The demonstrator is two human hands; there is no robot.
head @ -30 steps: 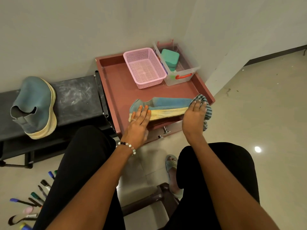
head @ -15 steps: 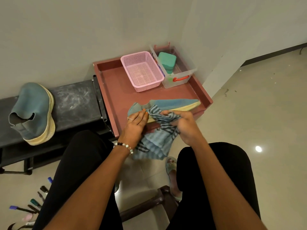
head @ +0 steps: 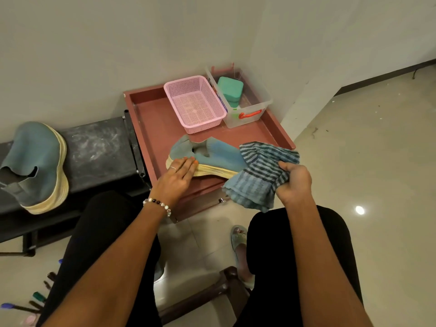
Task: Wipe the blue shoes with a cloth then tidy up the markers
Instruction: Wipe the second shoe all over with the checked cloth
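Observation:
A blue shoe with a pale yellow sole lies on its side at the front of the red table. My left hand presses flat on its heel and sole. My right hand grips a bunched blue striped cloth at the shoe's toe end, over the table's front right corner. The second blue shoe lies on the dark bench at the left. Several markers lie on the floor at the bottom left, partly hidden by my leg.
A pink mesh basket and a clear plastic box holding a green container stand at the back of the red table, against the wall. A dark wooden stool is between my legs. Tiled floor stretches to the right.
My right hand has carried the cloth from the middle of the shoe out to its toe end on the right. My left hand stays on the heel. The camera has tilted slightly.

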